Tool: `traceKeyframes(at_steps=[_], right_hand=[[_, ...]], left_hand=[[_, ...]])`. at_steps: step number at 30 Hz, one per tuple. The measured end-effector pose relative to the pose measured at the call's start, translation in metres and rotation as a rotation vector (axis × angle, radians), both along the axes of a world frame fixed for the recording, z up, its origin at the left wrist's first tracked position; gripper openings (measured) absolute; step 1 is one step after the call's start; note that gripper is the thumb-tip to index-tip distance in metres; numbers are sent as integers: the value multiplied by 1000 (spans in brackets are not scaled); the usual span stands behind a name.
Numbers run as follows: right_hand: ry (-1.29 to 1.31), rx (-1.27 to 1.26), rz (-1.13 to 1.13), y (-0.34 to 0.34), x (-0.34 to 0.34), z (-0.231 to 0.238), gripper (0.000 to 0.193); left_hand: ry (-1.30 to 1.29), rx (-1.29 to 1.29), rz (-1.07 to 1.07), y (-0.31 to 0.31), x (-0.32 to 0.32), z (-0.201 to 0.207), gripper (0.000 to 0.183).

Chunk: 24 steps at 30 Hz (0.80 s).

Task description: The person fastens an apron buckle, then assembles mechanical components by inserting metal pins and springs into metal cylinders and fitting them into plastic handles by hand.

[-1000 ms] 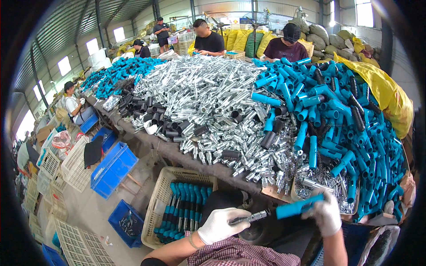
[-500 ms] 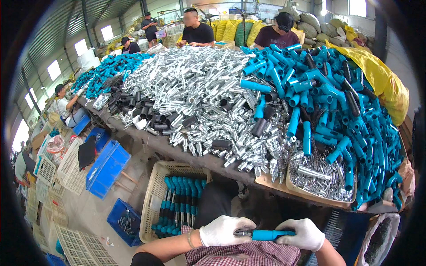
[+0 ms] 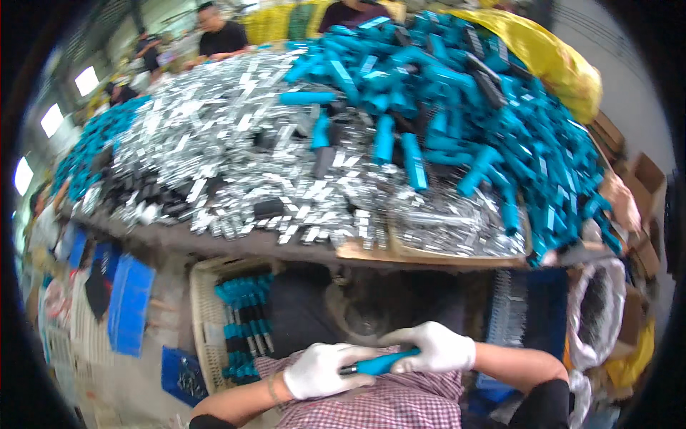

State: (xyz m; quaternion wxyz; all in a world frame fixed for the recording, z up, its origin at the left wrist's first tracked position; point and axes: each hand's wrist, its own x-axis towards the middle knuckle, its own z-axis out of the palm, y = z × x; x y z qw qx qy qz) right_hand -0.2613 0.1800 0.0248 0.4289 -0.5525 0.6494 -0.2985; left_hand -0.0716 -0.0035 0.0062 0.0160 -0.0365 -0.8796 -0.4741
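A teal tube-shaped handle (image 3: 380, 362) lies between my two white-gloved hands, low in front of my checked shirt. My left hand (image 3: 325, 372) is closed round its left end, where a short dark tip shows by the fingers. My right hand (image 3: 437, 349) grips the other end, thumb and fingers on the teal part. The fingers hide some of the piece. Left of my knees, a cream plastic basket (image 3: 205, 322) holds several teal-and-black pieces with metal rods (image 3: 251, 322), laid in rows.
Ahead, a table bears a heap of silver metal parts (image 3: 207, 129) and a pile of teal handles (image 3: 429, 86). A shallow tray of small metal parts (image 3: 457, 232) sits at its near edge. Blue crates (image 3: 132, 304) stand left; a white sack (image 3: 599, 314) stands right. People work across the table.
The view has swung to the right and blurred. Both hands still hold the teal handle, now more tilted, and my left hand covers the metal end that showed before.
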Motion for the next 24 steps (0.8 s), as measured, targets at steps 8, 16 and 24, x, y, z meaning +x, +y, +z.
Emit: traceKeyframes(at_steps=[8,16,24], right_hand=[[-239,46,-49,-10,2,-17,71],[25,-10,-13,-6,-26,11,42],[1061,-297,-684,-8,-112,22,11]], left_hand=[[85,-83,-63,13,-23,4,54],[200,-138,67,27,-43,0,44],[83,-139,190,18,-36,1,44]])
